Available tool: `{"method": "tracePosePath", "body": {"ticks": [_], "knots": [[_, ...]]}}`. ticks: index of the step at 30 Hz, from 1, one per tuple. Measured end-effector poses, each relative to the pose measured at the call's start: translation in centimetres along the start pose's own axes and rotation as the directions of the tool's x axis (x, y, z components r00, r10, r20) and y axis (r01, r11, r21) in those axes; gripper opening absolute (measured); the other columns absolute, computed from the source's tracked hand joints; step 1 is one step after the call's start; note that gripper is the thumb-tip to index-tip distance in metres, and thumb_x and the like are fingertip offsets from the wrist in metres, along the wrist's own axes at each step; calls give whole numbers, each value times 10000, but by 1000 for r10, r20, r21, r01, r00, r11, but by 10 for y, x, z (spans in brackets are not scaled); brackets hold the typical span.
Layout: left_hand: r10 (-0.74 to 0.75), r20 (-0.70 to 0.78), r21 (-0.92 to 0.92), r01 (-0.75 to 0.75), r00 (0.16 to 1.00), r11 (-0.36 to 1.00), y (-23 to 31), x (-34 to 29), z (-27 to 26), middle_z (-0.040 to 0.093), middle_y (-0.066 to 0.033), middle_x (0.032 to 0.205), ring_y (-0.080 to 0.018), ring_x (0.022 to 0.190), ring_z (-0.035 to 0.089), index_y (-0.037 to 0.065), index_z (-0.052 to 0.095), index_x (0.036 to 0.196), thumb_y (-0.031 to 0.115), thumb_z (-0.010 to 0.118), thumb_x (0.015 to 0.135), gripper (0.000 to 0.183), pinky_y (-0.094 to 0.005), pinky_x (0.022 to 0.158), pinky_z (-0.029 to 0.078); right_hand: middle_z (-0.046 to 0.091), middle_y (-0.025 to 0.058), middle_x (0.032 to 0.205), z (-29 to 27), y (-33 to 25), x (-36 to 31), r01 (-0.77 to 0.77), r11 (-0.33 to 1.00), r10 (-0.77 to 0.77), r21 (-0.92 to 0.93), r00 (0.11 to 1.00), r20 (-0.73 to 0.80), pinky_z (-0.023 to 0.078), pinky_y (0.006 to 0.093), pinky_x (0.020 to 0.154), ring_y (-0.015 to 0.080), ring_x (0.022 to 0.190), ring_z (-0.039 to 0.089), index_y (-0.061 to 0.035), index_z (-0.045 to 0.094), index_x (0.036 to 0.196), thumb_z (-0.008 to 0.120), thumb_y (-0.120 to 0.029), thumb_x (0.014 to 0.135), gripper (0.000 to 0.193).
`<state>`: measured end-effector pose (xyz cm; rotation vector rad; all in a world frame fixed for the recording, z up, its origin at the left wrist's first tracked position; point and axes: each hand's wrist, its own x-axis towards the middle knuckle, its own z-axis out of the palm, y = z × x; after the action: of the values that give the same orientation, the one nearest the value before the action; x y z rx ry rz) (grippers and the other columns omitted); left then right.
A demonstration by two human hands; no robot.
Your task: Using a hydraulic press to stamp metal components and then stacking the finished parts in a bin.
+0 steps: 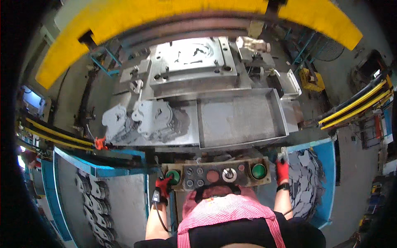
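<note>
L green button point(173, 176): round, big, at the left end of a tan control panel point(217, 174), under the red-gloved left hand point(163, 185). R green button point(259, 171): same kind, at the panel's right end, uncovered, w/ the red-gloved right hand point(282, 170) just beside it, fingers up by a thin grey sheet-metal blank point(283, 153).

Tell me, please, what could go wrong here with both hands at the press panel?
1. The right hand is beside the right green button, not on it, near the sharp-edged blanks; it might snag.
2. The left hand is at the left green button; its wrist cable could catch.
3. Stacked parts by the die may slide.
</note>
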<state>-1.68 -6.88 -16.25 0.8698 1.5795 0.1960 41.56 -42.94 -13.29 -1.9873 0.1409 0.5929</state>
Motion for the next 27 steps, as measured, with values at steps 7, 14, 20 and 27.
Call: {"method": "tracePosePath", "body": {"ticks": [7, 14, 20, 27], "knots": [[71, -47, -325, -83, 996, 942, -1, -26, 7, 483, 15, 540, -121, 377, 431, 124, 522, 835, 287, 720, 783, 262, -276, 318, 314, 498, 160, 1285, 84, -195, 6, 818, 295, -870, -493, 443, 215, 345, 382, 1024, 306, 1202, 456, -45, 484, 1275, 716, -182, 718, 618], [77, -170, -324, -130, 982, 937, -5, -66, 5, 443, 9, 507, -128, 358, 403, 109, 487, 873, 264, 718, 794, 289, -299, 327, 329, 328, 179, 1420, 260, -258, 14, 879, -136, -416, -456, 367, 832, 273, 493, 1058, 382, 1289, 324, -95, 285, 1408, 743, -509, 608, 1011], [45, -254, -402, -148, 966, 903, -11, -107, 2, 469, 4, 560, -125, 391, 417, 104, 497, 1191, 221, 700, 809, 448, -295, 353, 349, 357, 221, 1364, 283, -262, 12, 764, -190, -320, -617, 546, 774, 343, 503, 1006, 386, 1241, 377, -78, 259, 1410, 791, -608, 457, 1213], [34, -255, -463, -153, 966, 873, -17, -114, -28, 485, 14, 603, -83, 398, 391, 123, 500, 1234, 135, 695, 814, 463, -269, 355, 307, 542, 195, 1151, 250, -254, 26, 616, 4, -311, -788, 750, 584, 445, 457, 885, 365, 1063, 535, -45, 406, 1307, 805, -621, 425, 1126]]}}
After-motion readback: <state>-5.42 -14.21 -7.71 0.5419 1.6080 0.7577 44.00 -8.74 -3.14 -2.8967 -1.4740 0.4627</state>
